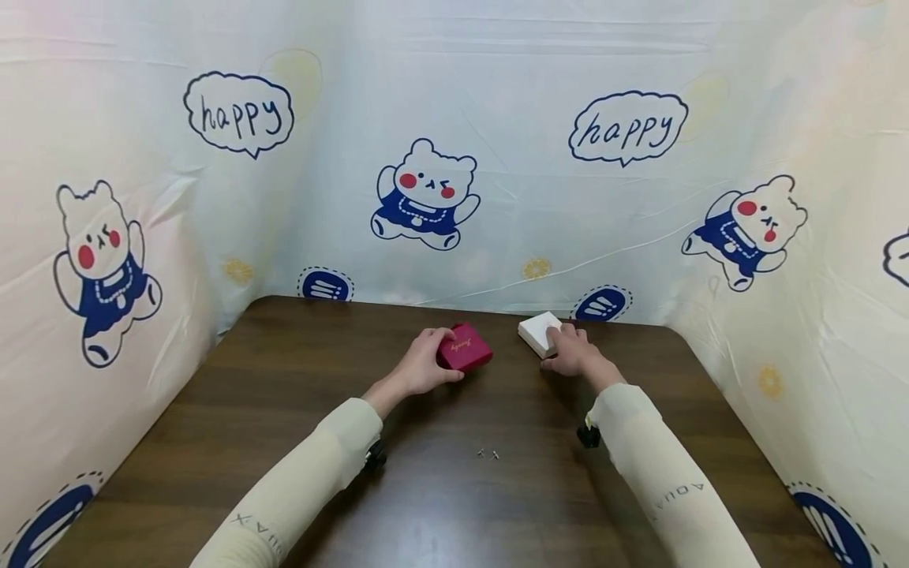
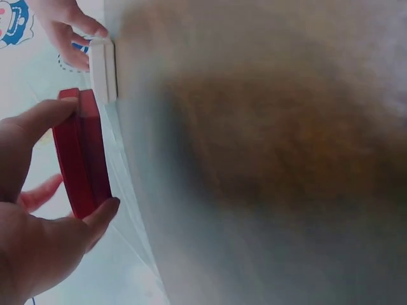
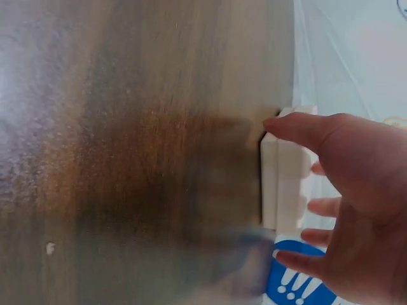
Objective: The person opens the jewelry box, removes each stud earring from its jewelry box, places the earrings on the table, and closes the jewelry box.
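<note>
A red box with gold lettering on its lid is at the far middle of the table. My left hand grips it from the left, thumb and fingers on opposite edges; the left wrist view also shows the red box between the digits. To its right, near the back edge, lies a white box. My right hand holds the white box by its near right part. In the right wrist view, the thumb is at one corner of the white box and the fingers reach over its top.
Two tiny shiny metal pieces lie on the dark wooden table, between the forearms and nearer the front. A pale printed curtain hangs right behind the table's back edge and along both sides.
</note>
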